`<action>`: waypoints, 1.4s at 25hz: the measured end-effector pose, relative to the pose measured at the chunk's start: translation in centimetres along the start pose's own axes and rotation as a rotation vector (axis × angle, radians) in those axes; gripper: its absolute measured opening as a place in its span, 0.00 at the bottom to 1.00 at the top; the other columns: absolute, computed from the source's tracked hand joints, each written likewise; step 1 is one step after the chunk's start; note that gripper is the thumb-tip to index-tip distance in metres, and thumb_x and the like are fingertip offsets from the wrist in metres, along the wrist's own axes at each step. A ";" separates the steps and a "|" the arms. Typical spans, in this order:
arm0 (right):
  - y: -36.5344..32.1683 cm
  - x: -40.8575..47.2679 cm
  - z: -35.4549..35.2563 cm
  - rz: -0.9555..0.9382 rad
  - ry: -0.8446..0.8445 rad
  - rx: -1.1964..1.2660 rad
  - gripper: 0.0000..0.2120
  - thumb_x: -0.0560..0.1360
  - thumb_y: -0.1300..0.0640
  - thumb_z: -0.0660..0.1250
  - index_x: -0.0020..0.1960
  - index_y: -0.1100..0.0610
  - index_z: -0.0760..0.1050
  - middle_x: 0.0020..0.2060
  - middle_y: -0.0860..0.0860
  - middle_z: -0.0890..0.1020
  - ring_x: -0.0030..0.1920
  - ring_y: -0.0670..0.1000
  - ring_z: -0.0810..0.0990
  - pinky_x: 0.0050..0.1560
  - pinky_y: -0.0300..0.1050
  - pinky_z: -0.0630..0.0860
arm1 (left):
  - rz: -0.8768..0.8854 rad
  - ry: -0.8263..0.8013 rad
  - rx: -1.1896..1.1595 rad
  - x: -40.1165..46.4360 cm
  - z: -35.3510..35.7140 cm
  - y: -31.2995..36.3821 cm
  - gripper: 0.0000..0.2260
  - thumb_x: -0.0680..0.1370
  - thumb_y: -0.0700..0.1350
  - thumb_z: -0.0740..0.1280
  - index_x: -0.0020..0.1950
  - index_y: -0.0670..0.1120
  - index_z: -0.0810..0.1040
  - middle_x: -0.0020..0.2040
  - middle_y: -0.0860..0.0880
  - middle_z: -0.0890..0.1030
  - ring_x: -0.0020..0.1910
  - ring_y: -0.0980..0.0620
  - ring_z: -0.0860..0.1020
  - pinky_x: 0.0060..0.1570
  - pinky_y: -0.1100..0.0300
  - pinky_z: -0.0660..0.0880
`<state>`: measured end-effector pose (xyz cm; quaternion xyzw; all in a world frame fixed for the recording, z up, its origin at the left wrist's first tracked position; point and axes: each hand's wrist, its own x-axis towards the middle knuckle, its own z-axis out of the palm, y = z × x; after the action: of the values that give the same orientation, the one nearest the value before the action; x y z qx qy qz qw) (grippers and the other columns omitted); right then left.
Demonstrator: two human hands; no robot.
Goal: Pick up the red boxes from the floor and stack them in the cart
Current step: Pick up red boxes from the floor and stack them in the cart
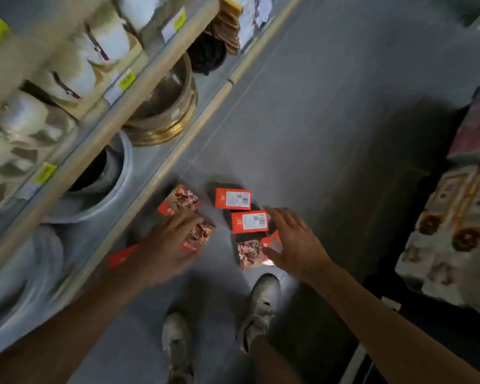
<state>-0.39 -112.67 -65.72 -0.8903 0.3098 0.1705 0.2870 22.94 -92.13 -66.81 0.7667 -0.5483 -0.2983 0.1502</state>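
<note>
1. Two pale sneakers (258, 309) stand on the grey floor (330, 139).
2. The left hand (164, 245), blurred, reaches down with fingers spread over a red box (198, 235); whether it touches it, I cannot tell.
3. The right hand (294, 242) hovers spread open, holding nothing, over another red box (250, 252).
4. Beyond lie three more red boxes (232, 199), two with barcode labels upward.
5. Shelves (139, 87) of metal bowls run along the left.

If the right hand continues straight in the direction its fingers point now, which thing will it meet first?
Probably the nearer barcode box: the open right hand points up-left, fingertips at that box's right edge. Depth is unclear, so it may be above it.
</note>
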 end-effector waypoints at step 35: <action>8.9 12.4 20.9 -0.143 0.361 0.167 0.45 0.63 0.41 0.80 0.72 0.56 0.66 0.65 0.56 0.75 0.65 0.55 0.74 0.66 0.48 0.67 | -0.679 -0.104 -0.254 7.4 24.4 -20.1 0.44 0.65 0.62 0.78 0.76 0.50 0.65 0.69 0.44 0.73 0.68 0.39 0.71 0.66 0.44 0.71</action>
<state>0.47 -111.17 -91.51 -0.8992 0.3054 -0.0389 0.3109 24.49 -89.47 -99.18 0.8640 -0.2280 -0.4356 0.1087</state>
